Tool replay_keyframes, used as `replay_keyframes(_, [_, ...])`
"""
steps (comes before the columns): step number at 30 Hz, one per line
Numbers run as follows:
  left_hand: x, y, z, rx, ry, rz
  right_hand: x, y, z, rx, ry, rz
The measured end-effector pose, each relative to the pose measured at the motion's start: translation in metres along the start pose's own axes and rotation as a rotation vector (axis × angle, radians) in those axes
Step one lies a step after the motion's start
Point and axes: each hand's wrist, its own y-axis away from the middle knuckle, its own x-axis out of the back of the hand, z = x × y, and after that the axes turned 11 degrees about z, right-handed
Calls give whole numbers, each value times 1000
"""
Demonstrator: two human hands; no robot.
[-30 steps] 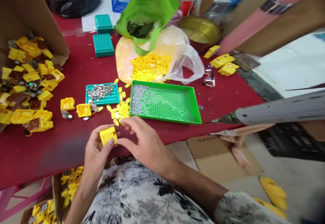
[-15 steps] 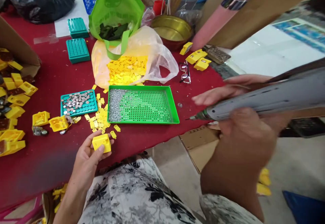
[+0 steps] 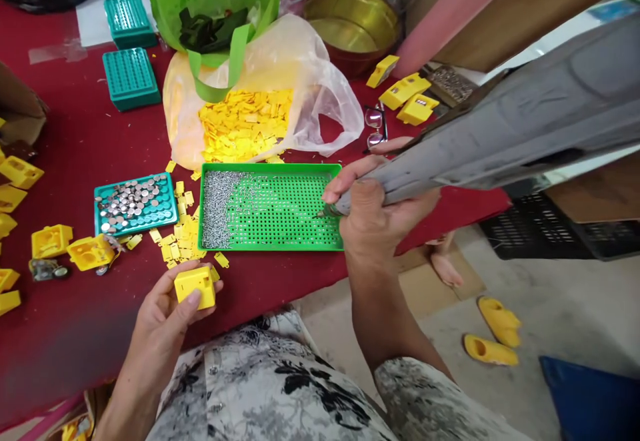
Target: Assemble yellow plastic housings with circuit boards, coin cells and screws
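My left hand (image 3: 173, 308) holds a small yellow plastic housing (image 3: 195, 288) at the table's front edge, thumb on its face. In my right hand (image 3: 373, 211) is a grey electric screwdriver (image 3: 450, 148), its thin tip pointing left above the right part of a green perforated tray (image 3: 273, 248). Small silver screws (image 3: 217, 211) are heaped at the tray's left end, with some scattered across the holes. Left of the tray lie loose flat yellow covers (image 3: 185, 234). A teal tray (image 3: 173, 208) holds several round button cells (image 3: 130, 201).
Two opened yellow housings (image 3: 90, 251) with wired parts lie at left. Behind the green tray stand a plastic bag of yellow pieces (image 3: 245, 121) and a green bag (image 3: 165, 1). Eyeglasses (image 3: 375, 126), yellow housings (image 3: 405, 89) and a brass-coloured bowl (image 3: 350, 24) sit at the back right.
My right hand has brought the screwdriver leftward, from beyond the table's right side to over the green tray. The left hand still holds the yellow housing. The view has shifted slightly.
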Motion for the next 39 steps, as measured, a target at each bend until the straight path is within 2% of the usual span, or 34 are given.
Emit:
replay_keyframes(3, [-1, -1, 3, 8, 0, 4, 0, 1, 4, 46, -62, 22])
replay_keyframes(11, [-4, 2, 9, 22, -23, 20, -2, 1, 7, 47, -44, 1])
replay_keyframes(23, [-8, 6, 13, 28, -26, 48, 1, 1, 7, -19, -14, 19])
replay_keyframes(29, [-7, 6, 13, 40, 19, 46, 0, 1, 12, 36, -19, 10])
replay_keyframes(36, [-2, 6, 7, 38, 38, 82, 0, 2, 4, 38, 33, 69])
replay_keyframes(39, [1, 5, 6, 34, 29, 83, 0, -1, 1, 69, -28, 73])
